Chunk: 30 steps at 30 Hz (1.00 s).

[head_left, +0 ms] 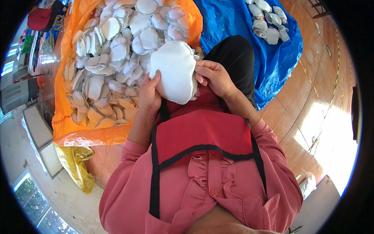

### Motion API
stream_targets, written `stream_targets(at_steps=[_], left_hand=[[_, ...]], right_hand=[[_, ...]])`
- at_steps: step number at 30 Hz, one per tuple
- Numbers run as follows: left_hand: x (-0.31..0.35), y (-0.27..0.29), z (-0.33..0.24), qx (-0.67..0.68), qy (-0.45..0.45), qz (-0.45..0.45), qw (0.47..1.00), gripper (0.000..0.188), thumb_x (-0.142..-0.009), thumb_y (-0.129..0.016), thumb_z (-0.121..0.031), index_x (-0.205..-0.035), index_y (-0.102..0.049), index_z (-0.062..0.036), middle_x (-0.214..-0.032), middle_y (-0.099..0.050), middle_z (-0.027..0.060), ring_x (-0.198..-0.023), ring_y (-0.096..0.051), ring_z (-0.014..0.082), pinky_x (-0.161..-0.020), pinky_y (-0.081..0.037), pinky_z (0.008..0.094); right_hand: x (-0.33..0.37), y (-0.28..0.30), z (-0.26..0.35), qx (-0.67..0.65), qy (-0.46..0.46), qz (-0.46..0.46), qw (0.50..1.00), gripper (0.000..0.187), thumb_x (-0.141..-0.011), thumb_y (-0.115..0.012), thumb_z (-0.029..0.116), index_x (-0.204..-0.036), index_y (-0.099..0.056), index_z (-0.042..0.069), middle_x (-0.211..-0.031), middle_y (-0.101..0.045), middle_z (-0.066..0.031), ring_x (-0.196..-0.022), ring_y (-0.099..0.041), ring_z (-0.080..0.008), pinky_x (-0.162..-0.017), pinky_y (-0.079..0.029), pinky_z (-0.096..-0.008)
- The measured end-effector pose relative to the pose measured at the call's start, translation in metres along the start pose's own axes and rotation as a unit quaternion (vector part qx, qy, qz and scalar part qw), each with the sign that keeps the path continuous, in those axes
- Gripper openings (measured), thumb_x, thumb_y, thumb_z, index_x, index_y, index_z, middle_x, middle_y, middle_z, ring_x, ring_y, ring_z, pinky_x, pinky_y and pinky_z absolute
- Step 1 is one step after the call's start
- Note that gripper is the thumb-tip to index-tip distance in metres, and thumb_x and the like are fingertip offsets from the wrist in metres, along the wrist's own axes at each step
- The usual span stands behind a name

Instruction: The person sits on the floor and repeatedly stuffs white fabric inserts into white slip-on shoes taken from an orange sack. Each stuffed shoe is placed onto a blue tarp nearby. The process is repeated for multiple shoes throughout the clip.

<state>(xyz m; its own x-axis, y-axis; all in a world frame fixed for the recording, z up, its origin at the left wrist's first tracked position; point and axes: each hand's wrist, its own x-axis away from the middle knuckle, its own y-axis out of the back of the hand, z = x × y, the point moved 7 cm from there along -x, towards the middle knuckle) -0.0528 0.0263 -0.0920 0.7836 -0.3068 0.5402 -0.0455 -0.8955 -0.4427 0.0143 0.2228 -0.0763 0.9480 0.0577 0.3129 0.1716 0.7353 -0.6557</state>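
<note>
A white rounded pad [173,72], smooth on its face and fluffy along its right edge, is held up over my lap. My left hand [150,94] grips its lower left side, thumb on the face and the other fingers behind it. At the right edge, my right hand [217,80] pinches the rim by the loose fibres. Beyond the pad lies a large heap of similar white pads [95,87], many of them stacked or bundled together. The heap rests on an orange plastic sheet [62,128].
A blue tarp [272,70] at the far right bears several clear-wrapped white bundles [272,36]. A yellow plastic bag [80,167] lies on the left. My bent knee [233,50], in black cloth, stands between orange sheet and tarp. Brown tiled floor [288,121] extends rightward.
</note>
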Motion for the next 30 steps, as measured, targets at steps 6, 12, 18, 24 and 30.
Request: stream_targets(at_steps=[6, 12, 18, 24, 30], left_hand=[[0.001, -0.003, 0.002, -0.001, 0.018, -0.002, 1.0, 0.047, -0.093, -0.067, -0.017, -0.131, -0.047, 0.0017, -0.124, -0.061, 0.0128, -0.112, -0.06, 0.0232, -0.098, -0.048, 0.0382], [-0.007, 0.006, 0.01, -0.002, 0.037, -0.003, 0.999, 0.049, -0.092, -0.069, -0.019, -0.13, -0.047, 0.0016, -0.124, -0.061, 0.0127, -0.112, -0.06, 0.0234, -0.099, -0.048, 0.0385], [-0.004, 0.003, 0.009, -0.029, 0.029, -0.024, 0.999, 0.046, -0.092, -0.069, -0.02, -0.13, -0.05, -0.0001, -0.122, -0.062, 0.0119, -0.11, -0.061, 0.0229, -0.097, -0.048, 0.0374], [-0.002, 0.002, 0.006, -0.121, -0.033, -0.01, 0.992, 0.042, -0.093, -0.068, -0.019, -0.127, -0.053, 0.0, -0.119, -0.063, 0.0105, -0.105, -0.061, 0.0197, -0.095, -0.049, 0.0352], [0.003, 0.002, -0.008, -0.31, -0.139, -0.032, 0.94, 0.044, -0.088, -0.072, -0.018, -0.125, -0.055, -0.0017, -0.107, -0.064, 0.0102, -0.1, -0.062, 0.0213, -0.092, -0.049, 0.0342]], right_hand=[[-0.001, 0.002, -0.003, -0.016, -0.005, 0.008, 1.0, 0.016, -0.097, -0.059, 0.008, -0.11, -0.067, 0.001, -0.074, -0.059, -0.002, -0.061, -0.047, -0.008, -0.054, -0.036, -0.0209], [-0.002, 0.002, -0.003, 0.014, 0.004, -0.01, 1.0, 0.018, -0.095, -0.063, 0.011, -0.107, -0.068, -0.001, -0.072, -0.061, -0.0004, -0.057, -0.045, -0.0056, -0.053, -0.035, -0.019], [-0.004, 0.004, -0.004, 0.018, 0.006, -0.019, 1.0, 0.014, -0.093, -0.065, 0.011, -0.102, -0.068, 0.0, -0.072, -0.06, 0.0005, -0.057, -0.045, -0.0052, -0.053, -0.035, -0.0189], [-0.006, 0.009, -0.004, 0.069, 0.015, -0.046, 0.996, 0.008, -0.092, -0.066, 0.011, -0.095, -0.067, 0.004, -0.07, -0.06, 0.001, -0.056, -0.045, -0.0049, -0.053, -0.035, -0.0189], [-0.006, 0.012, -0.008, 0.081, -0.004, -0.043, 0.996, 0.008, -0.093, -0.064, 0.012, -0.092, -0.066, 0.005, -0.069, -0.059, 0.0021, -0.057, -0.046, -0.0047, -0.054, -0.035, -0.0193]])
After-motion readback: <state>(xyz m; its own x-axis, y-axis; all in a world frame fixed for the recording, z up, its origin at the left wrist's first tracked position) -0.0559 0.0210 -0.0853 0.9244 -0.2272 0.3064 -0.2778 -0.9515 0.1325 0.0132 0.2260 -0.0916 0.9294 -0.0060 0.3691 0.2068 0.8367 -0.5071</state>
